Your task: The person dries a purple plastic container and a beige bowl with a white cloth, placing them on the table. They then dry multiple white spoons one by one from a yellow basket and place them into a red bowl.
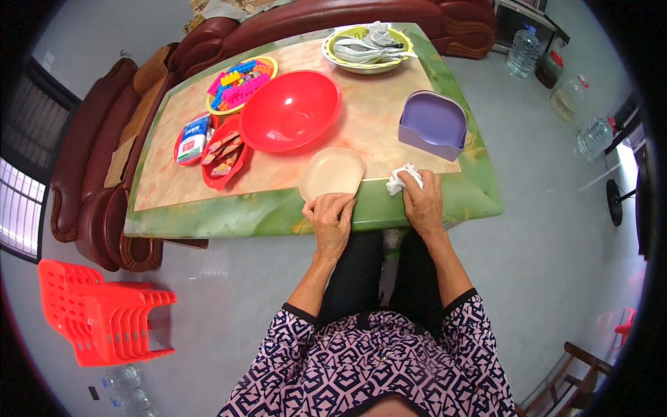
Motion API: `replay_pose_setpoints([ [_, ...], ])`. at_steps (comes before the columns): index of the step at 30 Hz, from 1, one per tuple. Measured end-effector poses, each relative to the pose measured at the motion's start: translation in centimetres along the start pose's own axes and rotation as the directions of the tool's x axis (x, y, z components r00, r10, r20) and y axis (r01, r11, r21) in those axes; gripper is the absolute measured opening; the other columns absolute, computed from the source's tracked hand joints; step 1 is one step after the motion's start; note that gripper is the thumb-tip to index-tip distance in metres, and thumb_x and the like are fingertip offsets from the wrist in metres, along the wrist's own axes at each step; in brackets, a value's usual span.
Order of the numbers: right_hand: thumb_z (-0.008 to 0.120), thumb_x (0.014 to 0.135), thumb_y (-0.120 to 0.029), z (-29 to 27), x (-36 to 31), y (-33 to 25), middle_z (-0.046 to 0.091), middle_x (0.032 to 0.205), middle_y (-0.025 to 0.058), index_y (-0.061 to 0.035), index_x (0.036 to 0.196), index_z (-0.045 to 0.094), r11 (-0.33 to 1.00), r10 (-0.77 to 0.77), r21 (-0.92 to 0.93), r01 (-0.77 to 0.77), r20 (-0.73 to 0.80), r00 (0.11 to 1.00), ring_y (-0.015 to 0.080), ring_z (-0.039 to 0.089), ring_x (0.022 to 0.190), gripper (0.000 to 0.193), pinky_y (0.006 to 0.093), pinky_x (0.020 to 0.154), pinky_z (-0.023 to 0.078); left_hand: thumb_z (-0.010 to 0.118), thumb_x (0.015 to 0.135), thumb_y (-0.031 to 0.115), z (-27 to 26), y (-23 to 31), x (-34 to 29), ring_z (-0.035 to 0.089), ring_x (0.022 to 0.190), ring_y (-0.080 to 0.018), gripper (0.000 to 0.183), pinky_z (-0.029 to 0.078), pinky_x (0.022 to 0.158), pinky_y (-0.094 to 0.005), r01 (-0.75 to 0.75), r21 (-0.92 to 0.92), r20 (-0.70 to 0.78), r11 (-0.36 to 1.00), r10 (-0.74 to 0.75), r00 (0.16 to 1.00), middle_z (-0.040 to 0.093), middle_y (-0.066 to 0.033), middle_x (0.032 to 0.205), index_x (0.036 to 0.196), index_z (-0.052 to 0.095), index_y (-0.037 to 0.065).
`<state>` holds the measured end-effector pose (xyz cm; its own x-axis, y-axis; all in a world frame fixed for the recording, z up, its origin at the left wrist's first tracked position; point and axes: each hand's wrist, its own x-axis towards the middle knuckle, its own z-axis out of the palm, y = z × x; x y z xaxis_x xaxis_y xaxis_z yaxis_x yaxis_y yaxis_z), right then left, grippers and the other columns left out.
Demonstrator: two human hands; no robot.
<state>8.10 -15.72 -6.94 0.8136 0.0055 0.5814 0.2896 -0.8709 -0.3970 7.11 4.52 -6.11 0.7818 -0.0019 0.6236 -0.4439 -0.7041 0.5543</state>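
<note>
Head view: my left grip [330,219] pinches the near rim of the beige dish [332,174]; right of that dish, my right grip [425,203] clutches a crumpled white cloth [397,183].

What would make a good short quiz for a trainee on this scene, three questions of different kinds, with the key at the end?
1. Multiple choice: what is in the right hand?
A) a toy brick
B) a crumpled white wad
C) a spoon

2. True or false: the purple container stands to the right of the large red bowl.

3. Short answer: which thing do the fingers of the left hand touch, and at which edge?

Key:
1. B.
2. True.
3. The beige dish, at its near edge.
</note>
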Motion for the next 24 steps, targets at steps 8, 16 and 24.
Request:
replay_pose_setpoints([
  [8, 0.064, 0.073, -0.003, -5.0, -0.8, -6.2, 0.051, 0.104, 0.0144, -0.0102, 0.109, 0.063, 0.871, 0.116, 0.492, -0.019, -0.167, 0.979, 0.0314, 0.050, 0.095, 0.037, 0.0386, 0.083, 0.042, 0.061, 0.088, 0.005, -0.3, 5.8, -0.2, 0.058, 0.095, -0.0181, 0.011, 0.046, 0.082, -0.0315, 0.310, -0.656, 0.142, 0.688, -0.291, 0.946, 0.062, -0.0162, 0.110, 0.094, 0.054, -0.001],
  [16, 0.059, 0.076, -0.006, -5.7, -0.7, -8.4, 0.044, 0.127, 0.0216, -0.0079, 0.105, 0.063, 0.876, -0.035, 0.459, 0.146, -0.243, 0.969, 0.0395, 0.045, 0.116, 0.030, 0.0452, 0.098, 0.035, 0.051, 0.094, 0.004, -1.6, 10.1, -1.6, 0.054, 0.091, -0.0106, 0.014, 0.046, 0.084, -0.0269, 0.419, -0.859, 0.326, 0.295, -0.318, 0.890, 0.056, -0.0037, 0.101, 0.107, 0.047, 0.002],
  [24, 0.056, 0.089, -0.015, -5.6, 1.0, -4.2, 0.059, 0.103, 0.0123, 0.0004, 0.114, 0.057, 0.307, 0.430, 0.886, -0.348, 0.196, 0.881, 0.0196, 0.057, 0.095, 0.029, 0.0311, 0.084, 0.044, 0.054, 0.092, 0.003, -2.4, 9.7, -2.7, 0.056, 0.086, -0.0112, 0.010, 0.046, 0.085, -0.0270, 0.508, -0.858, 0.513, -0.069, -0.152, 0.845, 0.059, -0.0057, 0.094, 0.090, 0.045, 0.006],
])
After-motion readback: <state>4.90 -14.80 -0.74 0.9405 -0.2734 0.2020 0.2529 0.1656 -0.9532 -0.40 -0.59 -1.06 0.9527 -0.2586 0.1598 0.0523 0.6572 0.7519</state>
